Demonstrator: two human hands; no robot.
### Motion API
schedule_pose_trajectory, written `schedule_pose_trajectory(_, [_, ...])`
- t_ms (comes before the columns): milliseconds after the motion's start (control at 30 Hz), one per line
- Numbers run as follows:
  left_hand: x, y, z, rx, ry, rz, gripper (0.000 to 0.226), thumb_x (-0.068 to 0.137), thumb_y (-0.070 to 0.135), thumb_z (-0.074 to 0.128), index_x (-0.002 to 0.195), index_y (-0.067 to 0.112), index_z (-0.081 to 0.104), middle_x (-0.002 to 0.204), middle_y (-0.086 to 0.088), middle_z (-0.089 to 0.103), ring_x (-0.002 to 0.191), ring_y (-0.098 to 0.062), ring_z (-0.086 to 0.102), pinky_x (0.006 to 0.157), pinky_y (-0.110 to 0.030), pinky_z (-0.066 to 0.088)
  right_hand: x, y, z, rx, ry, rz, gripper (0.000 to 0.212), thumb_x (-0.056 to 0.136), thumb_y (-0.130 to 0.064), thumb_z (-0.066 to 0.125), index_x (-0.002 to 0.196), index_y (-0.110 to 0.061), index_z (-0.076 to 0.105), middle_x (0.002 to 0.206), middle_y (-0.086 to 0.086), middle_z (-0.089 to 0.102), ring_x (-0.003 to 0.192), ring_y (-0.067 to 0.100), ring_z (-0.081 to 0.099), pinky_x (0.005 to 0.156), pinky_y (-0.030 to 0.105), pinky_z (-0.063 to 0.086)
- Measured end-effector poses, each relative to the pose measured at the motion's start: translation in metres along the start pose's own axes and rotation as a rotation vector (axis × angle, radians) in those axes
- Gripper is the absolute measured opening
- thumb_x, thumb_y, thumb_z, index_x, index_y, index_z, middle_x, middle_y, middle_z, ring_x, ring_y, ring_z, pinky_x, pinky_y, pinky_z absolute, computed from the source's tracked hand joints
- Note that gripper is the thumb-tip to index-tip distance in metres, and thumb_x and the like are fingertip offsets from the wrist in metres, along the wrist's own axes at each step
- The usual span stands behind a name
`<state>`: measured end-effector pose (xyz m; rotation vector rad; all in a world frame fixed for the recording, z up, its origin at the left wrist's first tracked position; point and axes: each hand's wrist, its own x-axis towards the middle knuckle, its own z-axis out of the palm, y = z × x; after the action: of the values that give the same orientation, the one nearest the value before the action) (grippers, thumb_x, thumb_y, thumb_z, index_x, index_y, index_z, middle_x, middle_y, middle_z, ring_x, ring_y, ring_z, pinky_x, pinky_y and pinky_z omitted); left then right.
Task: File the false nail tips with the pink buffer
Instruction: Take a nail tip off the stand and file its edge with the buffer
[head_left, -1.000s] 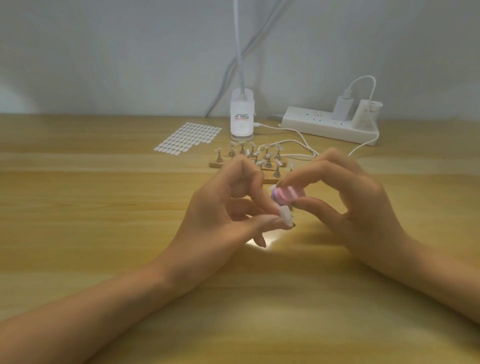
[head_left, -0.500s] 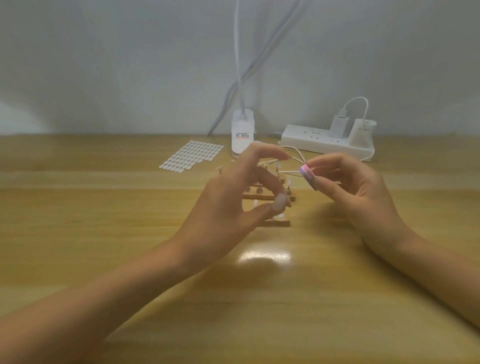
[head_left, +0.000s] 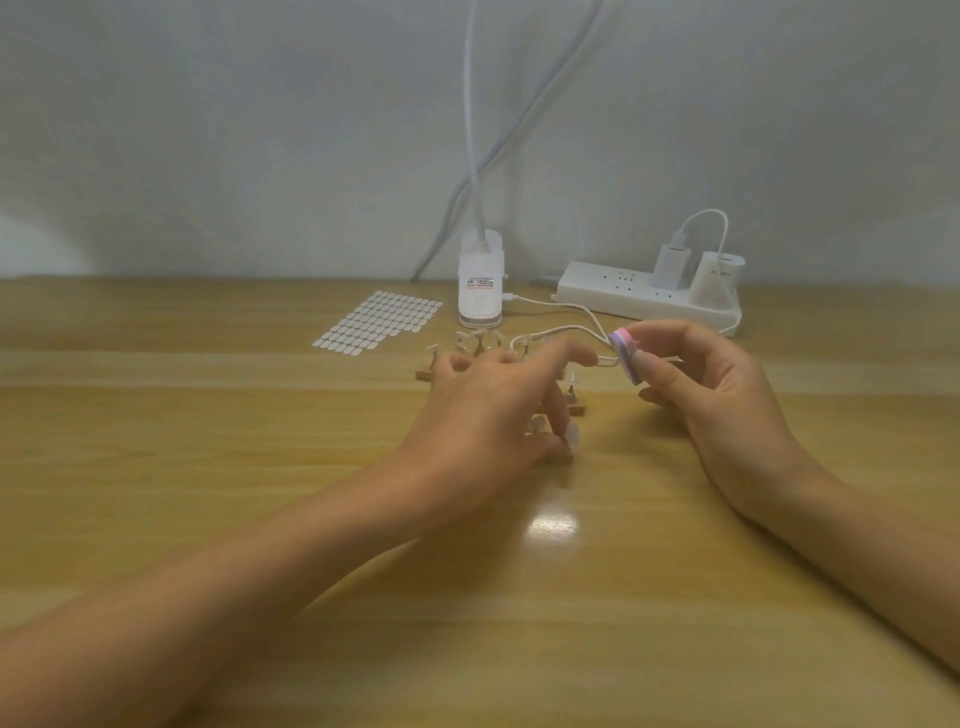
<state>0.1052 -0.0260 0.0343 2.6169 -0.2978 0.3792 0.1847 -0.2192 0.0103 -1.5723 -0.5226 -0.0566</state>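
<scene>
My right hand (head_left: 727, 405) pinches the small pink buffer (head_left: 626, 356) between thumb and fingers, raised above the table to the right of the nail stands. My left hand (head_left: 488, 415) reaches down over the wooden nail stand rack (head_left: 575, 410). Its thumb and a finger pinch a pale false nail tip (head_left: 572, 435) low at the rack's near end. More false nail tips on small stands (head_left: 478, 343) show behind the left hand; the hand hides the others.
A sheet of small white adhesive tabs (head_left: 379, 322) lies at back left. Behind the rack stands a white lamp base (head_left: 480, 291) with its cable (head_left: 561, 327) running to a white power strip (head_left: 623, 299) at back right. Everything rests on a wooden table (head_left: 208, 441).
The hands have parted. My left hand carried the nail tip forward and down to the rack, while my right hand drew the buffer off to the right and up.
</scene>
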Motion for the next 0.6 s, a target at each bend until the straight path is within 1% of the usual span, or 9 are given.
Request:
schedule_pose_trajectory(100, [0.0,-0.003,0.002,-0.028,0.017,-0.017,0.06,0.088,0.029,0.075,0.13,0.052,0.04,0.089,0.028,0.067,0.101,0.01,0.036,0.092,-0.026,0.016,0.0,-0.001,0.0,-0.004,0.004,0.001,0.028,0.08,-0.042,0.072,0.104,-0.027,0.074,0.105,-0.004,0.075,0.091,0.006,0.066,0.073,0.016,0.052])
schedule_pose_trajectory(233, [0.001,-0.007,0.003,-0.051,0.028,-0.043,0.057,0.089,0.028,0.073,0.129,0.052,0.041,0.088,0.027,0.064,0.101,0.007,0.039,0.089,-0.028,0.019,0.0,0.0,0.001,-0.009,-0.003,-0.003,0.025,0.081,-0.04,0.073,0.103,-0.026,0.075,0.102,-0.004,0.074,0.089,0.005,0.065,0.072,0.016,0.052])
schedule_pose_trajectory(333, [0.001,-0.007,0.002,-0.053,0.015,-0.048,0.056,0.088,0.029,0.073,0.13,0.051,0.042,0.088,0.027,0.064,0.099,0.009,0.039,0.086,-0.029,0.018,0.0,0.0,0.001,-0.009,0.001,0.002,0.028,0.08,-0.041,0.073,0.103,-0.025,0.075,0.101,-0.006,0.075,0.087,0.005,0.065,0.072,0.016,0.052])
schedule_pose_trajectory(400, [0.0,-0.006,0.001,-0.049,0.002,-0.054,0.056,0.088,0.031,0.074,0.129,0.051,0.042,0.089,0.027,0.063,0.102,0.006,0.042,0.087,-0.029,0.018,0.0,0.0,0.001,-0.009,0.0,0.005,0.029,0.08,-0.039,0.073,0.104,-0.022,0.075,0.101,-0.004,0.075,0.088,0.006,0.065,0.073,0.016,0.052])
schedule_pose_trajectory(533, [-0.001,-0.005,-0.005,0.025,-0.016,-0.032,0.056,0.089,0.035,0.073,0.131,0.051,0.039,0.097,0.024,0.063,0.108,-0.001,0.05,0.096,-0.032,0.019,-0.001,0.0,0.001,-0.016,-0.011,0.007,0.027,0.082,-0.035,0.072,0.105,-0.02,0.075,0.102,0.0,0.074,0.089,0.006,0.066,0.074,0.016,0.053])
schedule_pose_trajectory(600, [-0.003,-0.007,-0.011,0.058,-0.031,-0.015,0.057,0.087,0.039,0.074,0.132,0.049,0.04,0.096,0.025,0.061,0.108,0.0,0.054,0.095,-0.029,0.016,-0.001,0.0,0.001,-0.023,-0.016,0.014,0.027,0.082,-0.036,0.072,0.105,-0.021,0.075,0.103,0.003,0.074,0.089,0.006,0.066,0.075,0.017,0.054])
